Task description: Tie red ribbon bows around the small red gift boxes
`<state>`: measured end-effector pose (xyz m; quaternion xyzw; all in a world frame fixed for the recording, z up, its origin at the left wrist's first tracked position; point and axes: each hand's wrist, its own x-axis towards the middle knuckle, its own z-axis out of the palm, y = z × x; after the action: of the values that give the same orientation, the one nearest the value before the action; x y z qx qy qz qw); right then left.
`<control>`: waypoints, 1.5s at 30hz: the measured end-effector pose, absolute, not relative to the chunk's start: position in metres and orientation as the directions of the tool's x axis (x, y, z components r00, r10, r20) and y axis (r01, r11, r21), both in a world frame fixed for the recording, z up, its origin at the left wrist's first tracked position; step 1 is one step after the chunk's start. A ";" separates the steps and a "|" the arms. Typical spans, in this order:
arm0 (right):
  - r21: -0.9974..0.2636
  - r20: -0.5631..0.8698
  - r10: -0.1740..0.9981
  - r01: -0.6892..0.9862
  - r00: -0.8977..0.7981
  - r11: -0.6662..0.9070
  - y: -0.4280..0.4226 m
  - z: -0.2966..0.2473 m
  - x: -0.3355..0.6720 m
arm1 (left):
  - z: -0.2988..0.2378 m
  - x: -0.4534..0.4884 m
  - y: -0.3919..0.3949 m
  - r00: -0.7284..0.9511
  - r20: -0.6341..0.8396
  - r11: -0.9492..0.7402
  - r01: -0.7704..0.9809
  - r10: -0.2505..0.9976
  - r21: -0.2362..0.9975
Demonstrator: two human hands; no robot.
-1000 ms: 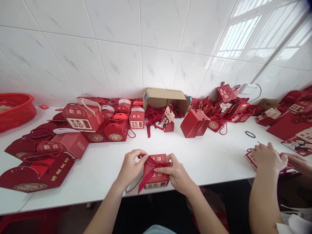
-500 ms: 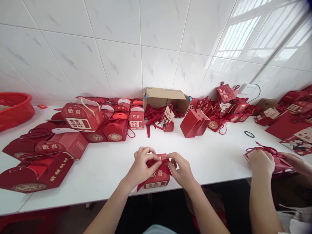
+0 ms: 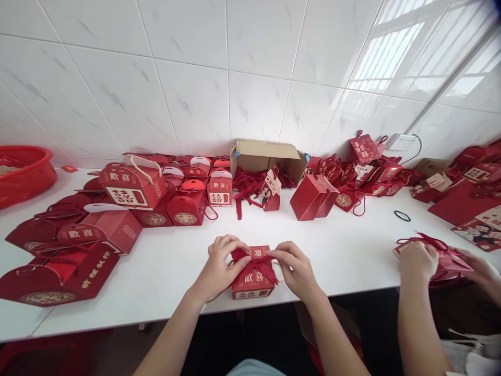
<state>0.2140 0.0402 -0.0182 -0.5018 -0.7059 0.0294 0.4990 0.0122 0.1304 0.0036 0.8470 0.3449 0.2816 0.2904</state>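
A small red gift box [image 3: 253,295] with gold lettering and a white label stands near the table's front edge, between my two hands. Across its top lies a dark red ribbon [image 3: 257,266] tied into a bow. My left hand [image 3: 226,265] pinches the bow's left loop between thumb and fingers. On the other side, my right hand [image 3: 293,267] pinches the right loop with thumb and forefinger. Pale twisted cord shows at both sides of the box, partly behind my hands.
Several finished red boxes [image 3: 129,185] crowd the left of the white table [image 3: 188,261]. A cardboard box [image 3: 270,150] of ribbons stands at the wall. At right, a co-worker's hands [image 3: 418,259] hold another ribboned box. A black ring [image 3: 402,215] lies behind them.
My hands have moved apart, drawing the ribbon's loops outward into a wider bow. More of the box's top shows now. The co-worker's hands have hardly moved.
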 end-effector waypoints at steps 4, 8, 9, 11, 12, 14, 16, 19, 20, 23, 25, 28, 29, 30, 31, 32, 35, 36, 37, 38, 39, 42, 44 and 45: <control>-0.528 0.629 0.770 0.670 -0.105 0.523 0.042 -0.019 0.217 | 0.003 -0.001 0.140 0.628 0.280 -0.605 0.391 0.726 0.694; -0.530 0.612 0.776 0.649 -0.152 0.546 0.045 -0.017 0.214 | 0.007 -0.006 0.146 0.686 0.240 -0.604 0.356 0.687 0.713; -0.538 0.607 0.781 0.646 -0.148 0.542 0.046 -0.016 0.213 | 0.009 -0.006 0.148 0.692 0.232 -0.598 0.349 0.684 0.721; -0.573 0.592 0.797 0.633 -0.120 0.521 0.045 -0.015 0.213 | 0.010 -0.007 0.150 0.689 0.220 -0.576 0.340 0.691 0.743; -0.603 0.578 0.810 0.620 -0.094 0.502 0.044 -0.014 0.214 | 0.011 -0.007 0.151 0.682 0.217 -0.563 0.337 0.698 0.755; -0.682 0.533 0.845 0.572 -0.038 0.455 0.042 -0.013 0.216 | 0.012 -0.010 0.152 0.675 0.217 -0.548 0.324 0.705 0.771; -0.768 0.466 0.885 0.494 -0.002 0.406 0.038 -0.011 0.218 | 0.012 -0.012 0.152 0.691 0.216 -0.549 0.306 0.690 0.778; -0.880 0.328 0.945 0.365 0.008 0.303 0.036 -0.010 0.218 | 0.012 -0.013 0.152 0.727 0.187 -0.540 0.286 0.660 0.791; -0.913 0.266 0.964 0.326 0.015 0.247 0.036 -0.010 0.218 | 0.012 -0.013 0.152 0.729 0.174 -0.530 0.291 0.662 0.797; -0.956 0.127 0.991 0.271 0.043 0.111 0.037 -0.008 0.214 | 0.013 -0.012 0.152 0.710 0.145 -0.498 0.318 0.689 0.807; -0.953 0.119 0.992 0.283 0.038 0.103 0.037 -0.006 0.213 | 0.014 -0.011 0.152 0.704 0.132 -0.487 0.332 0.698 0.808; -0.935 0.142 0.990 0.328 0.004 0.133 0.037 -0.004 0.214 | 0.014 -0.011 0.152 0.715 0.110 -0.495 0.356 0.691 0.793; -0.930 0.145 0.989 0.341 -0.009 0.140 0.037 -0.004 0.215 | 0.015 -0.011 0.153 0.724 0.102 -0.500 0.361 0.682 0.787; -0.925 0.148 0.989 0.352 -0.020 0.146 0.037 -0.004 0.216 | 0.015 -0.011 0.153 0.736 0.092 -0.506 0.363 0.671 0.782; -0.921 0.149 0.988 0.358 -0.031 0.150 0.037 -0.005 0.216 | 0.016 -0.011 0.153 0.748 0.083 -0.511 0.363 0.658 0.779; -0.921 0.146 0.988 0.359 -0.044 0.152 0.038 -0.005 0.217 | 0.017 -0.012 0.152 0.761 0.075 -0.516 0.360 0.645 0.777; -0.938 0.149 0.987 0.308 -0.063 0.161 0.039 -0.005 0.218 | 0.022 -0.013 0.151 0.787 0.075 -0.539 0.347 0.612 0.767; -0.948 0.154 0.986 0.272 -0.062 0.165 0.040 -0.005 0.218 | 0.024 -0.013 0.151 0.795 0.081 -0.553 0.340 0.601 0.761; -0.958 0.159 0.985 0.234 -0.062 0.169 0.041 -0.004 0.218 | 0.026 -0.013 0.150 0.806 0.086 -0.567 0.332 0.586 0.754; -0.965 0.164 0.984 0.199 -0.063 0.173 0.042 -0.003 0.218 | 0.028 -0.013 0.150 0.820 0.086 -0.582 0.324 0.567 0.746; -0.968 0.169 0.983 0.174 -0.070 0.179 0.043 -0.002 0.218 | 0.029 -0.012 0.151 0.833 0.083 -0.595 0.318 0.548 0.738; -0.966 0.186 0.977 0.162 -0.107 0.202 0.047 -0.001 0.219 | 0.028 -0.011 0.154 0.852 0.056 -0.617 0.329 0.520 0.715; -0.966 0.174 0.977 0.170 -0.126 0.194 0.048 -0.001 0.220 | 0.026 -0.010 0.157 0.844 0.044 -0.617 0.355 0.535 0.702; -0.969 0.159 0.979 0.167 -0.130 0.180 0.049 -0.001 0.221 | 0.025 -0.009 0.158 0.838 0.044 -0.613 0.361 0.544 0.703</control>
<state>0.2208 0.0489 -0.0011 -0.4682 -0.6118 0.4367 0.4645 -0.0093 0.1579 0.0247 0.8889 0.2546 0.1276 0.3588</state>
